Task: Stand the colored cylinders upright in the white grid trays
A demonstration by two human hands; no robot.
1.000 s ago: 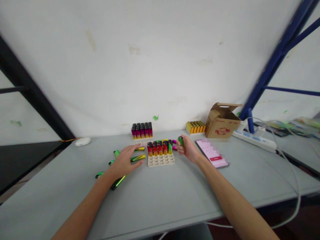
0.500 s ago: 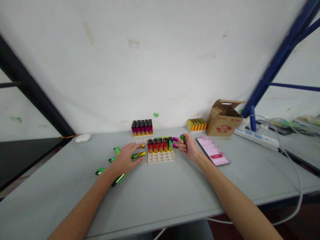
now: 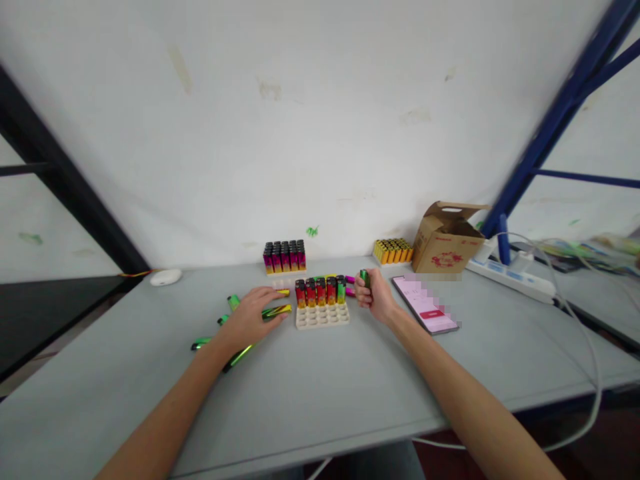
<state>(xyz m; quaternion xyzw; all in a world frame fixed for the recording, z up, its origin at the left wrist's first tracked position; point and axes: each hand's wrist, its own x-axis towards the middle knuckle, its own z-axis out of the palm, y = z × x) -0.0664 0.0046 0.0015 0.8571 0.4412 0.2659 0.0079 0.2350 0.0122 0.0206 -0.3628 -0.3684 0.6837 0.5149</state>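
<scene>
A white tray holds upright lighters with black tops and mostly red bodies, one greenish, in its back rows; the front holes are bare. To its left, my left hand rests over loose lighters, thumb and fingers apart. A green-and-yellow lighter lies between thumb and fingers, not visibly gripped. Green lighters lie scattered around that hand, partly hidden by it. Right of the tray, my right hand is closed around a green lighter, its top showing above the fingers.
By the wall stand a tray of purple lighters and a tray of yellow cylinders. A cardboard box, a phone and a power strip are on the right. A white case lies far left. Pink lighters lie behind the tray.
Very little differs. The lighter in my right hand has tilted or shifted slightly left; my left hand stays in place.
</scene>
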